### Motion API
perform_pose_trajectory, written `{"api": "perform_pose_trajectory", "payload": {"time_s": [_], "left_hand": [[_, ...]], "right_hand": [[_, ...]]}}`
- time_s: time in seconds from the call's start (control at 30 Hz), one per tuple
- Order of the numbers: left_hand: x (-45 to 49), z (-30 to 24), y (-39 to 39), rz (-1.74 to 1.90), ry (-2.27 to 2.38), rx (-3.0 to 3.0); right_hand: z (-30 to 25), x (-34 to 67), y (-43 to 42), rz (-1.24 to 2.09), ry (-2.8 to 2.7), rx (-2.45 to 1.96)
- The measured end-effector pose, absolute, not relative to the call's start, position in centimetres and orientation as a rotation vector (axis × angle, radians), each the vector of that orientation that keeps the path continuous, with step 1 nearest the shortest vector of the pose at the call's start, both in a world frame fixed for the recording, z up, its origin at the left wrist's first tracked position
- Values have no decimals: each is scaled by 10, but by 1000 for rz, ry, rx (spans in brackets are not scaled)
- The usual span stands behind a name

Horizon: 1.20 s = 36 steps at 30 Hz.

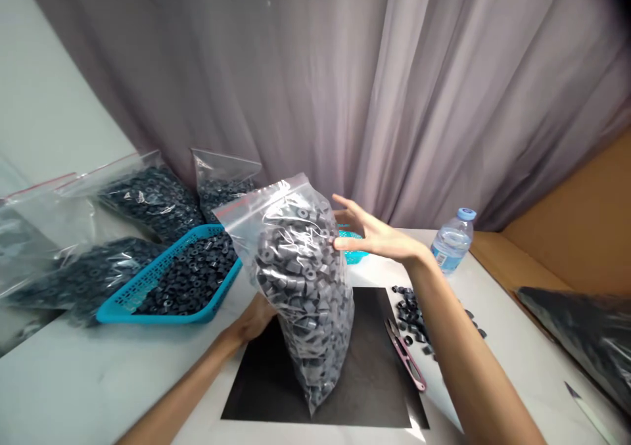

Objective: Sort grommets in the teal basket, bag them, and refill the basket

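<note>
A clear zip bag [305,281] packed with small grey and black ring-shaped plastic pieces stands upright on its lower corner, its top tilted left. Beneath it lies a black mat [367,359]. My left hand [259,317] is at the bag's left side, its fingers hidden behind the plastic. On the other side, my right hand [372,234] has its fingers spread, with the thumb against the bag's upper right edge. Pink-handled thread snips [407,359] rest on the mat's right edge, beside a loose pile of black pieces [411,313].
At left is a blue basket [116,310] of black pieces, with several filled zip bags [152,198] around it. Behind my right hand is another turquoise basket [357,256]. A water bottle [452,241], a cardboard box [572,202] and a white-handled blade [589,415] are at right.
</note>
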<state>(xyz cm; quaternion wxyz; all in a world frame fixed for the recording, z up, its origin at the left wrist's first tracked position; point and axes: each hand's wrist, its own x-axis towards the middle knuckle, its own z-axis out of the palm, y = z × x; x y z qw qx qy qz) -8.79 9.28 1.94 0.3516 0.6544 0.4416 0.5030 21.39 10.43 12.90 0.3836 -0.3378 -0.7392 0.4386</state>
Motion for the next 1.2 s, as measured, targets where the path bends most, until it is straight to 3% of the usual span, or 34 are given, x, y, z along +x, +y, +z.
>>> {"api": "perform_pose_trajectory", "payload": {"time_s": [0.5, 0.73, 1.2], "left_hand": [[-76, 30, 79, 1115, 912, 1587], [-59, 42, 66, 1093, 1093, 1637], [-62, 31, 72, 1122, 1022, 1573]], "right_hand": [[130, 257, 101, 1231, -1845, -971], [134, 249, 98, 1246, -1872, -971], [139, 251, 94, 1178, -1908, -968]]}}
